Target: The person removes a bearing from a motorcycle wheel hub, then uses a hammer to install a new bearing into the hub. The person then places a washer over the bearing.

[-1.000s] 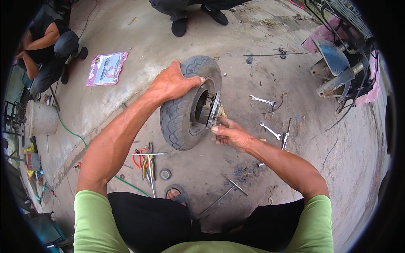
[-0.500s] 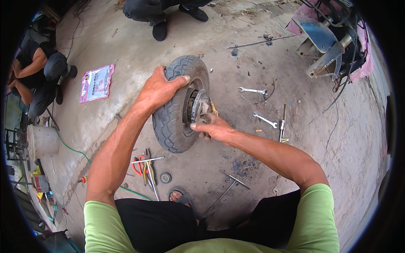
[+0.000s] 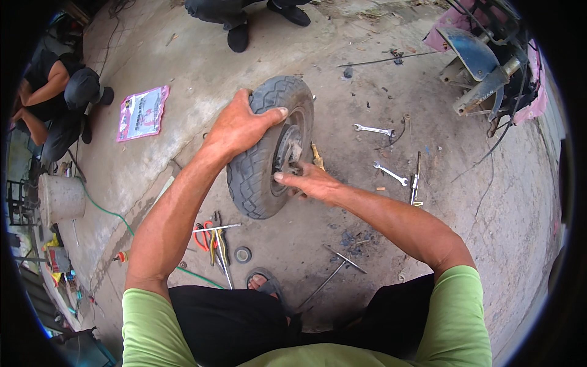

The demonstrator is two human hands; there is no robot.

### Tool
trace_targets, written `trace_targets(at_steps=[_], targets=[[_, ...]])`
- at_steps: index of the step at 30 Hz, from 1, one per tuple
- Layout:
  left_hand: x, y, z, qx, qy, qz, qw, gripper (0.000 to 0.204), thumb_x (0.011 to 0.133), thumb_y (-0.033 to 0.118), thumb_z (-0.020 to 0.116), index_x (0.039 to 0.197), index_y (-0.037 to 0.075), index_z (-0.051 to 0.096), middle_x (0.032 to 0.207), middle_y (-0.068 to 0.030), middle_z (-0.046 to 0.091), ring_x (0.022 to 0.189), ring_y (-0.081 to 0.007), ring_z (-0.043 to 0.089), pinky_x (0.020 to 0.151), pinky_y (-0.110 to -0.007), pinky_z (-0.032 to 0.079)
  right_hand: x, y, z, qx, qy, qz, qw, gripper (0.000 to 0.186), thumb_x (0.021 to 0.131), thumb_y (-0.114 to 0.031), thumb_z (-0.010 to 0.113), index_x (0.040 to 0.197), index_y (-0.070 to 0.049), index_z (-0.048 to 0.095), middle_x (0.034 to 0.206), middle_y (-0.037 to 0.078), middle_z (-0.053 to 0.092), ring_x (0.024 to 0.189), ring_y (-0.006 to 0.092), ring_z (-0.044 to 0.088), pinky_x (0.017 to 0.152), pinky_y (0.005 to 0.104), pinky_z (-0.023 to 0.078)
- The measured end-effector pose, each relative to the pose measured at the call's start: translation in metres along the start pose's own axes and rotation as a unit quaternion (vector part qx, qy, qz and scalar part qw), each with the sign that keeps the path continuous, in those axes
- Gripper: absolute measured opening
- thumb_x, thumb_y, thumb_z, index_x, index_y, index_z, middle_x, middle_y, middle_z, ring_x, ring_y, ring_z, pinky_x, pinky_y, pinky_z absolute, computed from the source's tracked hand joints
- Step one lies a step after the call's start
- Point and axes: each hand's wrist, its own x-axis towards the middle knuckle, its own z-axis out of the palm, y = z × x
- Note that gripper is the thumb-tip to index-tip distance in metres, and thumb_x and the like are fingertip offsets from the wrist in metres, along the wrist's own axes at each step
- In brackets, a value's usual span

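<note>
A small black-tyred wheel (image 3: 260, 165) stands upright on the ground in front of me, its hub side turned to the right. My left hand (image 3: 244, 124) grips the top left of the tyre, with the thumb over the sidewall near the rim. A dirty metal brake plate (image 3: 288, 148) sits at the hub opening. My right hand (image 3: 309, 182) is closed on the lower edge of this plate, thumb toward the rim; its other fingers are partly hidden. Just behind that hand is a yellowish tool handle (image 3: 317, 156).
Two spanners (image 3: 374, 129) (image 3: 390, 174) lie to the right. Pliers (image 3: 215, 244), a tape roll (image 3: 243, 254) and a T-handle wrench (image 3: 333, 272) lie near my feet. A blue fork assembly (image 3: 477, 67) stands far right. One person (image 3: 67, 92) crouches left; another's shoes (image 3: 238, 38) show ahead.
The brake plate has moved inward and now sits deeper in the wheel's hub, with my right hand following it. In the view, the wheel and both hands are slightly farther right.
</note>
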Motion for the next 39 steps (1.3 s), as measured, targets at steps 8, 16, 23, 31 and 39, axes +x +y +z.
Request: trace_targets(at_steps=[8, 16, 23, 31, 39], targets=[[0.004, -0.007, 0.004, -0.002, 0.024, 0.035, 0.999, 0.085, 0.08, 0.053, 0.078, 0.128, -0.013, 0.055, 0.114, -0.0302, 0.07, 0.103, -0.0357, 0.072, 0.091, -0.044, 0.056, 0.012, 0.014, 0.0, -0.03, 0.046, -0.03, 0.998, 0.089, 0.084, -0.06, 0.078, 0.14, 0.006, 0.055, 0.118, 0.018, 0.07, 0.097, 0.026, 0.07, 0.086, 0.0394, 0.056], [0.005, -0.003, 0.0, 0.016, 0.005, 0.014, 1.0, 0.087, 0.083, 0.045, 0.078, 0.144, -0.01, 0.049, 0.125, -0.0281, 0.067, 0.112, -0.0326, 0.069, 0.098, -0.041, 0.054, 0.007, 0.005, 0.002, -0.056, 0.054, -0.013, 0.997, 0.081, 0.088, -0.056, 0.077, 0.136, 0.007, 0.058, 0.113, 0.019, 0.073, 0.095, 0.0255, 0.071, 0.087, 0.04, 0.056], [0.004, -0.002, 0.0, -0.002, -0.002, 0.015, 1.0, 0.086, 0.083, 0.045, 0.078, 0.143, -0.009, 0.049, 0.123, -0.0277, 0.068, 0.11, -0.0329, 0.07, 0.097, -0.042, 0.055, 0.017, 0.016, -0.002, -0.075, 0.038, -0.038, 0.996, 0.086, 0.086, -0.061, 0.076, 0.136, 0.007, 0.058, 0.115, 0.02, 0.071, 0.097, 0.0268, 0.071, 0.088, 0.0404, 0.055], [0.003, -0.001, 0.001, 0.004, -0.001, 0.016, 1.0, 0.087, 0.082, 0.045, 0.078, 0.144, -0.01, 0.048, 0.125, -0.029, 0.067, 0.111, -0.034, 0.07, 0.097, -0.042, 0.055, 0.013, 0.013, -0.001, -0.083, 0.055, -0.038, 0.994, 0.082, 0.087, -0.061, 0.075, 0.132, 0.006, 0.061, 0.109, 0.018, 0.072, 0.092, 0.0263, 0.07, 0.086, 0.04, 0.055], [0.002, -0.004, 0.001, 0.017, 0.003, 0.014, 1.0, 0.09, 0.082, 0.045, 0.078, 0.145, -0.01, 0.047, 0.126, -0.0294, 0.067, 0.113, -0.0337, 0.07, 0.098, -0.041, 0.055, 0.008, 0.01, 0.004, -0.074, 0.076, -0.032, 0.994, 0.085, 0.086, -0.062, 0.074, 0.133, 0.008, 0.061, 0.107, 0.021, 0.073, 0.097, 0.0281, 0.071, 0.088, 0.0415, 0.054]])
